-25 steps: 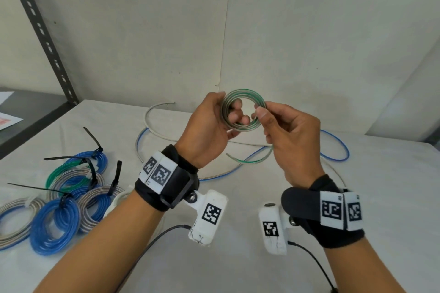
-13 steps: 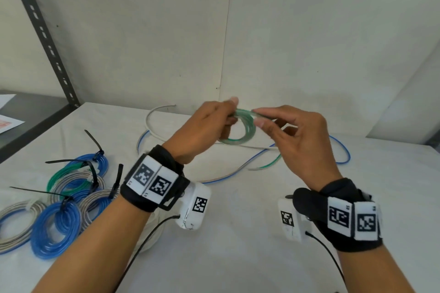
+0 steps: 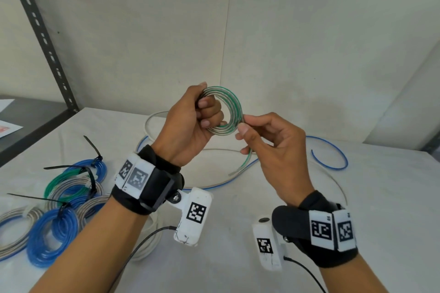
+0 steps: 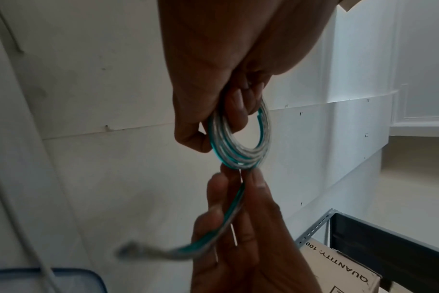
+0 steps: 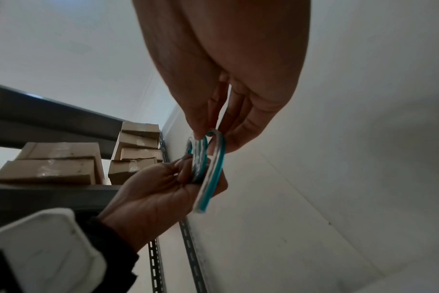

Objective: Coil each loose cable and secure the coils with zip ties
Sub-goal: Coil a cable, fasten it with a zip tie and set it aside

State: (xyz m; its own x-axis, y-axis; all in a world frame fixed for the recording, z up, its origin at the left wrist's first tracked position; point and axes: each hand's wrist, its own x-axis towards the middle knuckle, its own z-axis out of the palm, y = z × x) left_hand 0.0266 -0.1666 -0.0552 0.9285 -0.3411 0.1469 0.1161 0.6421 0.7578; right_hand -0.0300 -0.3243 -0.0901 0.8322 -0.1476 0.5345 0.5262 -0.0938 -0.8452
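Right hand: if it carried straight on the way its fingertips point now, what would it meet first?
The right hand points left and slightly up, pinching the tail at the green-and-clear cable coil. It would press into that coil first, then the left hand gripping its far side. Depth looks close, not certain.

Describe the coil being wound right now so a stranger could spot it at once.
Above the white table, between the raised hands, is a small green-and-silver coil. The left hand grips it; the right hand pinches its loose tail. Unlike the tied coils lying at the left, it has no black zip tie.
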